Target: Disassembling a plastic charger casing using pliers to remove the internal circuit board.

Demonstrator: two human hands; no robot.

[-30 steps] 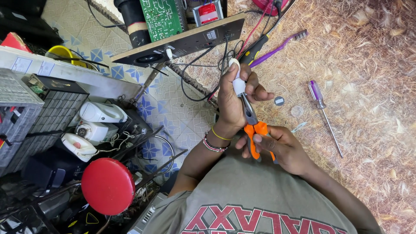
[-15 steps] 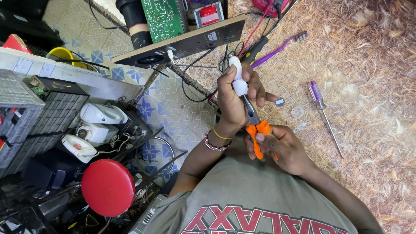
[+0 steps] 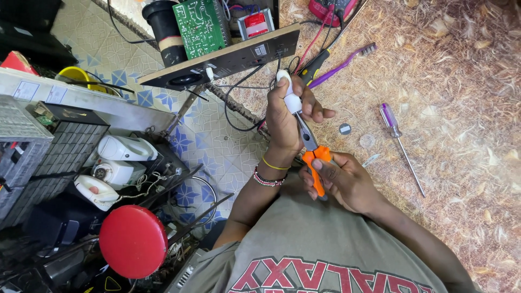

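Two hands work one small white plug-like part [image 3: 291, 97], held above the straw-coloured floor mat [image 3: 461, 135], just below the edge of the wooden board [image 3: 228, 59]. Your left hand [image 3: 290, 116] is closed around the white part, thumb on top, fingers curled beside it. Your right hand [image 3: 344, 182] is wrapped tightly around the orange handles of the pliers [image 3: 312, 157]; the metal nose runs up along your left palm toward the white part. Whether the nose touches the part cannot be told.

Compared with the frame half a second earlier, both hands keep the same grip and nearly the same position; the pliers remain pointed upward.

Black and red wires [image 3: 304, 54] run from the board toward your left hand. A green circuit board [image 3: 201, 24] stands on the wooden board. A purple toothbrush [image 3: 342, 65] lies near the wires. A purple-handled screwdriver [image 3: 399, 141] lies well apart to the right. A red round stool [image 3: 133, 241] stands at lower left.
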